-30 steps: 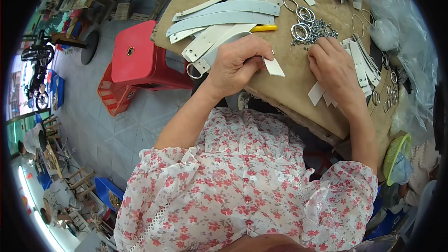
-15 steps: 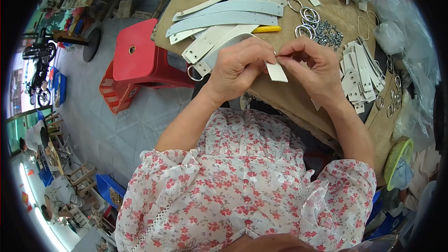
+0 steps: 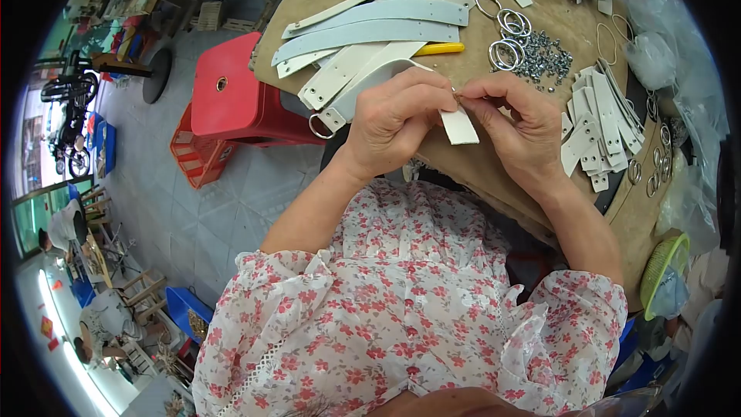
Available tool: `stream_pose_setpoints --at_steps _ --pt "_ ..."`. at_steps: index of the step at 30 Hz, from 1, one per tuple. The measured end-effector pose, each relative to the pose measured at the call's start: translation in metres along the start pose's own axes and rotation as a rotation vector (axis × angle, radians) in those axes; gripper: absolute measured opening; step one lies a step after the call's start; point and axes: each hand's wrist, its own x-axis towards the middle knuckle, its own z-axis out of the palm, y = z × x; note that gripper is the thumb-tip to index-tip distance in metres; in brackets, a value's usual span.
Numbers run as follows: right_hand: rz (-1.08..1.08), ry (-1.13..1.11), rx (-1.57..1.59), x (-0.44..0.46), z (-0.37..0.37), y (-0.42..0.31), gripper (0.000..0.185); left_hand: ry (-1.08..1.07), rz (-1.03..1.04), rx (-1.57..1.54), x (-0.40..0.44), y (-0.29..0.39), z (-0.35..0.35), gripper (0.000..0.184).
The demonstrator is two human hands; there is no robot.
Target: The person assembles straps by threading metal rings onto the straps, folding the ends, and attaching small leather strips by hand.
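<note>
Between the fingers of my left hand is a short white strap piece, its lower end hanging free. My right hand meets it at the strap's upper end, thumb and forefinger pinched on something too small to make out. Beyond my hands, small metal rivets lie in a pile beside silver rings. Long white straps are spread at the upper left, next to a yellow tool handle. Short white straps with holes are heaped right of my right hand.
Left of the table stand a red stool and an orange crate. Clear plastic bags and a green basket are on the right. People sit far off at the lower left.
My right hand has come from beside the rivet pile over to the strap in my left hand, and its thumb and forefinger now touch the strap's upper end.
</note>
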Motion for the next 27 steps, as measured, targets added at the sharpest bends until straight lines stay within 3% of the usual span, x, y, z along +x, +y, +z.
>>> stream_pose_setpoints --at_steps 27 --pt "-0.136 0.09 -0.025 -0.0014 0.0057 0.0029 0.013 0.055 -0.017 -0.036 -0.0008 0.0006 0.0002 0.026"
